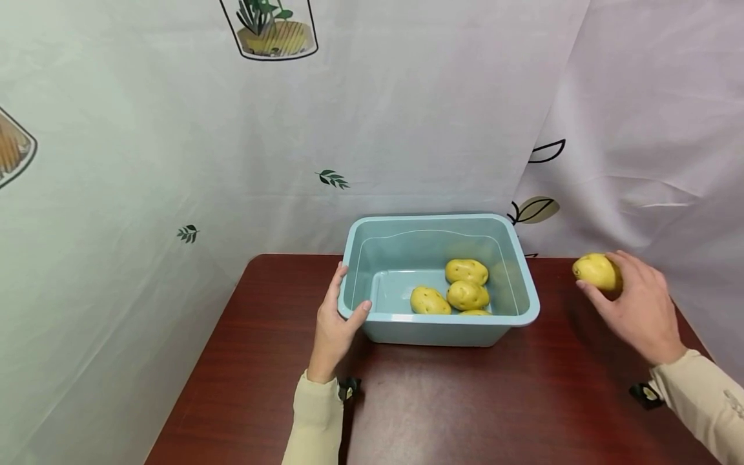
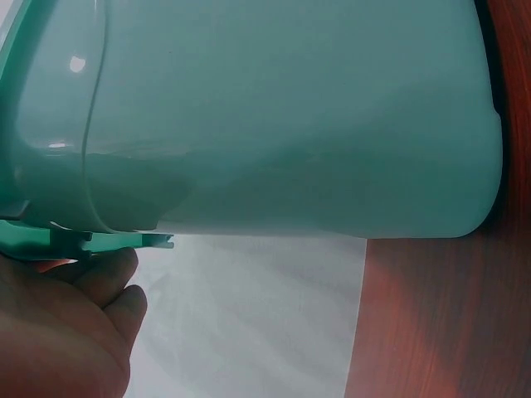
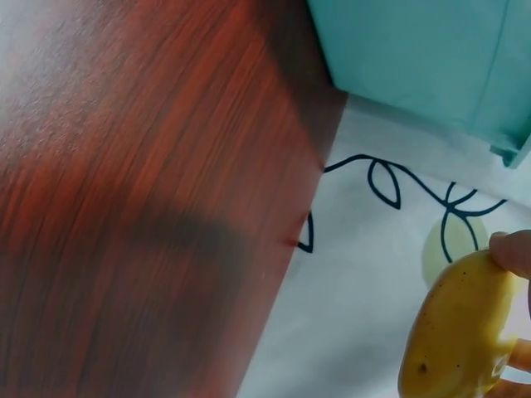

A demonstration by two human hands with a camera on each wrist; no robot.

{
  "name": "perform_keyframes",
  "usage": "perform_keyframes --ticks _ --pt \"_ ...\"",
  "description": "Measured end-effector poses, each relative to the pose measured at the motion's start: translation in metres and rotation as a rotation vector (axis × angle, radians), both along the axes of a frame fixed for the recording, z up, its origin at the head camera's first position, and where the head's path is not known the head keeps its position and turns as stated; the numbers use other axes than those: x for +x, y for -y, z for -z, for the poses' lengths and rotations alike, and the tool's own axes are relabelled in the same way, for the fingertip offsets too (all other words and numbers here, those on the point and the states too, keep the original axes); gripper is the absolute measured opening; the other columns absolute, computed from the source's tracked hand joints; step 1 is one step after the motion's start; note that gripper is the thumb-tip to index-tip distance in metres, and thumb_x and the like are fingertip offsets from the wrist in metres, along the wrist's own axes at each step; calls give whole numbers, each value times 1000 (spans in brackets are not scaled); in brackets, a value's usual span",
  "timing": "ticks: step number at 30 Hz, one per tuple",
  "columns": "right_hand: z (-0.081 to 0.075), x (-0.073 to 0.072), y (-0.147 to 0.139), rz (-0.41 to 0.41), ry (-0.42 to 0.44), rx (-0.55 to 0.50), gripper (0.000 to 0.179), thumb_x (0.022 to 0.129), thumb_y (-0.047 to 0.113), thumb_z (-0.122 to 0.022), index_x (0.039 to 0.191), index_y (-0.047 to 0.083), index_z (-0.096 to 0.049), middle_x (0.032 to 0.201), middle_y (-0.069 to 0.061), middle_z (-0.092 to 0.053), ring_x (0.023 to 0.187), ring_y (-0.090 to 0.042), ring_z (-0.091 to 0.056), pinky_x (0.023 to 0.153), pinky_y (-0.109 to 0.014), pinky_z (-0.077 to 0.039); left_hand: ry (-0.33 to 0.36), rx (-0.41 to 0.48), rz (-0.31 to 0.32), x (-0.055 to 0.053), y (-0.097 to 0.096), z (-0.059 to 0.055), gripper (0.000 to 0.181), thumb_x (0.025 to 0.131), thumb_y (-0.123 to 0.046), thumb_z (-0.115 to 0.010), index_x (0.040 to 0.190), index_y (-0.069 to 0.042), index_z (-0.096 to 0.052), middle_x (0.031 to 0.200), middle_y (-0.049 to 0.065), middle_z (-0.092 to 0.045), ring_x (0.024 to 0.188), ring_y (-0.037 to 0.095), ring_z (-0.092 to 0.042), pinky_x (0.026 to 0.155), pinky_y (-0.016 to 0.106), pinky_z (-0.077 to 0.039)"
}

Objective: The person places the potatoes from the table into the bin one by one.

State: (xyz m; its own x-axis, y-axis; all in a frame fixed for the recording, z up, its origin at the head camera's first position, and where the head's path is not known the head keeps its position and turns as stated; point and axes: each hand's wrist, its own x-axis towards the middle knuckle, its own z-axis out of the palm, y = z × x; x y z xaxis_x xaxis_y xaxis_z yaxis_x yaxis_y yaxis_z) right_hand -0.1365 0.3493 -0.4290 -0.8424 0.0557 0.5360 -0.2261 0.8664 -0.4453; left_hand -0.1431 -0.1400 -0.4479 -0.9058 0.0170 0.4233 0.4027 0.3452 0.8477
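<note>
A light blue plastic bin stands on the table, with several yellow potatoes inside, among them one potato near its front wall. My left hand grips the bin's left front corner, thumb over the front rim and fingers along the left side. In the left wrist view the fingers curl under the rim. Off to the right of the bin, my right hand holds another potato between thumb and fingers. The right wrist view shows this potato raised above the table surface.
The dark red wooden table carries the bin near its back edge. Behind it hangs a pale cloth printed with leaves and plant jars, which also runs along the left and right sides.
</note>
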Motion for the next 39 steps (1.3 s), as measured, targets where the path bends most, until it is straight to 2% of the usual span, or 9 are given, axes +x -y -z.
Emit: perform_keyframes --ticks 9,16,39 --pt "-6 3 10 -6 -21 -22 58 86 24 -77 131 -7 -56 135 -34 -52 123 -55 -42 113 -58 -23 1 6 1 0 0 -1 75 92 -27 -74 156 -18 -36 163 2 -30 147 15 -31 115 52 -28" --pt "-10 3 17 -15 -48 -32 59 85 25 -77 131 -5 -58 136 -32 -53 124 -54 -43 114 -57 -23 2 4 2 0 0 0 75 92 -27 -74 157 -19 -36 163 -3 -30 147 15 -30 115 52 -28" --pt "-27 5 40 -53 -114 -62 62 77 19 -84 130 -3 -61 137 -27 -55 122 -53 -45 109 -58 -29 -3 18 4 0 -1 1 75 92 -25 -73 157 -18 -36 162 -5 -30 148 15 -30 115 52 -28"
